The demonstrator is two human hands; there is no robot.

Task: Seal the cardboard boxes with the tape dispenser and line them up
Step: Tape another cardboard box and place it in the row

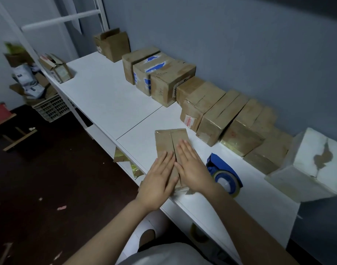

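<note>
Your left hand (157, 181), right hand (192, 169): fingers flat, gripping nothing, pressing unsealed brown cardboard box (169, 142) flaps; blue tape dispenser (224, 174) idle beside; taped box row (211, 111) done.

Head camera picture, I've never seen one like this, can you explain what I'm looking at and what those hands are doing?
It is one wide view from a camera worn on a person's head, looking down at their own bare hands. The left hand and right hand lie flat, pressing shut the flaps of a cardboard box on a white table. Neither hand holds anything. A blue tape dispenser sits just right of them. A row of taped boxes lines the wall, and two open boxes stand at the far end.
</note>
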